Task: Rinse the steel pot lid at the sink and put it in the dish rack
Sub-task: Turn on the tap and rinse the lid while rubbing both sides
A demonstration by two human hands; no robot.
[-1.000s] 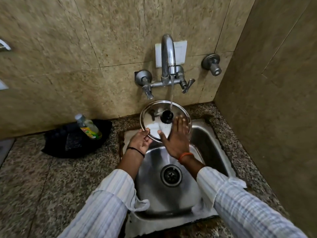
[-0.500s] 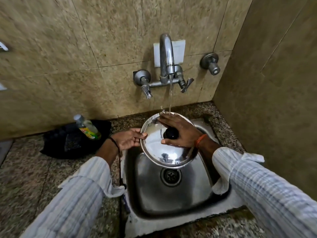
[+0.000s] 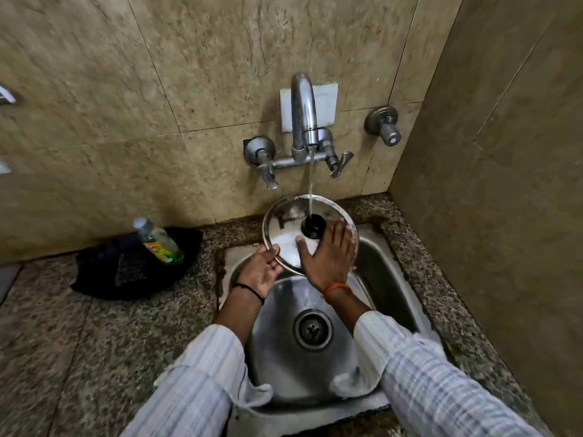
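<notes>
A: Beige stone-look tiles close off a corner, and the speckled granite worktop (image 3: 94, 342) carries a small stainless steel sink (image 3: 284, 367) right beneath the chrome wall tap (image 3: 303, 121). Where is the lid?

B: The round steel pot lid with the black knob (image 3: 284, 216) is held tilted over the back of the sink, directly under the tap. The stream lands at the knob (image 3: 313, 226).

A: And the hands?

B: The left hand (image 3: 260, 272) pinches the lid's near-left rim, fingers closed on it. The right hand (image 3: 329, 257) lies flat on the wet face beside the knob, fingers spread and gripping nothing.

A: How to do this rinse well?

B: I'd say keep the rim pinch firm, since wet steel slips, and turn the lid so water sweeps the whole face, not only the knob. Then flip it for the underside.

A: The dish rack?

B: Not in view. Left of the sink there's only a black cloth with a green-labelled bottle (image 3: 159, 242).
</notes>
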